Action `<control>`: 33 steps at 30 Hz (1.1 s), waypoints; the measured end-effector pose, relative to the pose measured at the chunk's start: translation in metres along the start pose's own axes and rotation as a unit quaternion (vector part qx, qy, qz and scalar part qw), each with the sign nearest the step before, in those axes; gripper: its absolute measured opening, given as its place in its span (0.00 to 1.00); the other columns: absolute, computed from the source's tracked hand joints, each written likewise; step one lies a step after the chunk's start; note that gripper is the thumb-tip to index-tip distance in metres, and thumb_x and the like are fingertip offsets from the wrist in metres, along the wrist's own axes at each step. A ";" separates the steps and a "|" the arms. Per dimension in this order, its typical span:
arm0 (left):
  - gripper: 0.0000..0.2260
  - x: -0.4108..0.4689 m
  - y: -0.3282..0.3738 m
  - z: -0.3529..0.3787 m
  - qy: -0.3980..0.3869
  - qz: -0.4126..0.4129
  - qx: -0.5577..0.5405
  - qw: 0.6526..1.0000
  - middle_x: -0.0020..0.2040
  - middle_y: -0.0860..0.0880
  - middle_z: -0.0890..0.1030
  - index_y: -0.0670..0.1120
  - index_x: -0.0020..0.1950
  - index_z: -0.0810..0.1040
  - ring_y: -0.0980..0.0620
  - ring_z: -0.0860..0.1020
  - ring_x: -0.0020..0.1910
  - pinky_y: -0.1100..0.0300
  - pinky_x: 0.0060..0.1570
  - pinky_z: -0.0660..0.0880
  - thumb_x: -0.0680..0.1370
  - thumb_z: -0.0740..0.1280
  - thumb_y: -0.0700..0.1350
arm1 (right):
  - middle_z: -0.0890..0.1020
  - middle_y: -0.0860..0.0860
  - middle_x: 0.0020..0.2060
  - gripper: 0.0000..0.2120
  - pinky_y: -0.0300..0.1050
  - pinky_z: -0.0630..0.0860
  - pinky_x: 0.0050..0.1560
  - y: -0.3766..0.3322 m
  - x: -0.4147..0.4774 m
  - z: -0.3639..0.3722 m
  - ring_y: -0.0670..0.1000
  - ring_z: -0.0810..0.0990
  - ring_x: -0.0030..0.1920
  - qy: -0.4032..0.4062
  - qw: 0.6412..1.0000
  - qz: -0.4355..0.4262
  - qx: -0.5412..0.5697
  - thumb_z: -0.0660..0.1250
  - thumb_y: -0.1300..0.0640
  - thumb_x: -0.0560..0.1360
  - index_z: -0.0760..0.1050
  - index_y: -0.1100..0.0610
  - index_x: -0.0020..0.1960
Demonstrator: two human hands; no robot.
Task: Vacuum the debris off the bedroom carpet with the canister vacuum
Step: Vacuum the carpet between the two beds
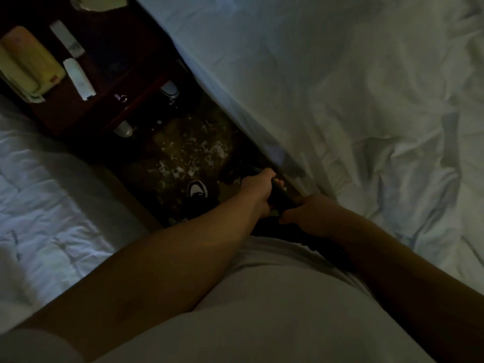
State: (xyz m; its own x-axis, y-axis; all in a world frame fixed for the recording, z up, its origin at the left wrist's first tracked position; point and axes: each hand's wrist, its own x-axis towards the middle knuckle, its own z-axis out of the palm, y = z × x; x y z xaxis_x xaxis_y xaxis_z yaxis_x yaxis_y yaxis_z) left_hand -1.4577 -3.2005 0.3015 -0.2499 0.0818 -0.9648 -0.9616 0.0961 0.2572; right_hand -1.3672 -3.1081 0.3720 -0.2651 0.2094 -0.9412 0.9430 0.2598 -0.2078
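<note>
White beds [340, 87] flanking debris-strewn carpet [183, 158] at centre, nightstand [86, 82] upper left, left hand [258, 191] and right hand [311, 216] both clenched around dark vacuum wand [281, 196]

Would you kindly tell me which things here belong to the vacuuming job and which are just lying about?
Part of the job:
- left hand and right hand, both gripping the dark vacuum wand
- pale debris on the carpet

Just lying about:
- phone and remotes on the nightstand
- shoe
- beds
</note>
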 end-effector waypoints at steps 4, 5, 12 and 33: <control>0.13 0.014 0.037 -0.024 0.003 -0.001 0.014 1.000 0.38 0.45 0.78 0.37 0.63 0.76 0.50 0.78 0.34 0.57 0.34 0.80 0.81 0.66 0.42 | 0.85 0.57 0.40 0.14 0.46 0.84 0.35 -0.043 0.005 0.013 0.54 0.84 0.33 -0.004 1.000 -0.001 0.013 0.78 0.50 0.74 0.82 0.59 0.51; 0.13 0.019 0.049 -0.034 0.004 -0.002 0.017 1.000 0.39 0.45 0.78 0.37 0.63 0.76 0.50 0.78 0.35 0.56 0.35 0.80 0.81 0.66 0.42 | 0.85 0.56 0.41 0.12 0.46 0.83 0.35 -0.057 0.007 0.019 0.53 0.84 0.34 -0.009 1.000 -0.005 0.019 0.78 0.50 0.75 0.81 0.58 0.50; 0.06 0.041 0.132 -0.114 0.030 0.004 0.025 0.999 0.39 0.45 0.77 0.42 0.57 0.74 0.50 0.79 0.35 0.54 0.38 0.81 0.81 0.65 0.41 | 0.81 0.52 0.39 0.10 0.40 0.75 0.31 -0.161 0.030 0.064 0.50 0.80 0.36 -0.043 0.999 -0.010 -0.001 0.75 0.48 0.77 0.80 0.55 0.47; 0.06 0.064 0.189 -0.236 0.086 -0.011 -0.036 0.996 0.39 0.44 0.79 0.40 0.53 0.77 0.47 0.80 0.38 0.47 0.51 0.82 0.79 0.67 0.42 | 0.83 0.54 0.39 0.11 0.42 0.75 0.34 -0.264 0.054 0.141 0.53 0.82 0.38 -0.073 0.994 -0.047 -0.068 0.77 0.50 0.74 0.82 0.57 0.45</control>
State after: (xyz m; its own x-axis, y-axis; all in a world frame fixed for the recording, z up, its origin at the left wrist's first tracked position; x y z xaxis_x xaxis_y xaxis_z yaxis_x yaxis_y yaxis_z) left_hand -1.6825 -3.4111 0.2758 -0.2376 -0.0920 -0.9670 -0.9714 0.0243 0.2364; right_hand -1.6024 -3.2986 0.3389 -0.3097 0.0417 -0.9499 0.8771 0.3982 -0.2685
